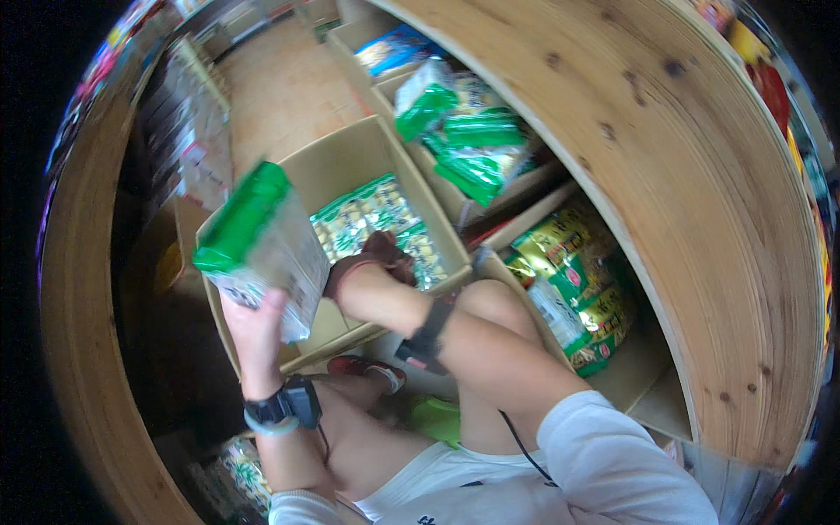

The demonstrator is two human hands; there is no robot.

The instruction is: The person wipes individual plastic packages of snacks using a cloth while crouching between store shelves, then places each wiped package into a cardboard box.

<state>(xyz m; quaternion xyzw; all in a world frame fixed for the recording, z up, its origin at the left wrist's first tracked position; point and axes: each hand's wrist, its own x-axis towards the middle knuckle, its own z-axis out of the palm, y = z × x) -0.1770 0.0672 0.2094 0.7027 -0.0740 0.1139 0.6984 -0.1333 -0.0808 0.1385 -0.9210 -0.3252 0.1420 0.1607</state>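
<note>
My bare left hand (257, 321) grips a green-and-white plastic package (282, 243) and holds it upright above the left side of an open cardboard box (341, 147). Its outline is a little blurred. Inside that box lie flat green-and-clear packets (367, 210) with pale pieces showing through. My right hand (384, 259), in a dark brown glove, reaches down into the box over these packets. Its fingers look bent, and what they touch is hidden.
Under a wooden shelf (610, 85) stand more boxes, holding green-and-white packages (472, 138), gold-and-green bags (577, 282) and blue packets (397, 49). Another wooden shelf (79, 262) curves along the left. My knees (495, 302) are close to the box's near edge.
</note>
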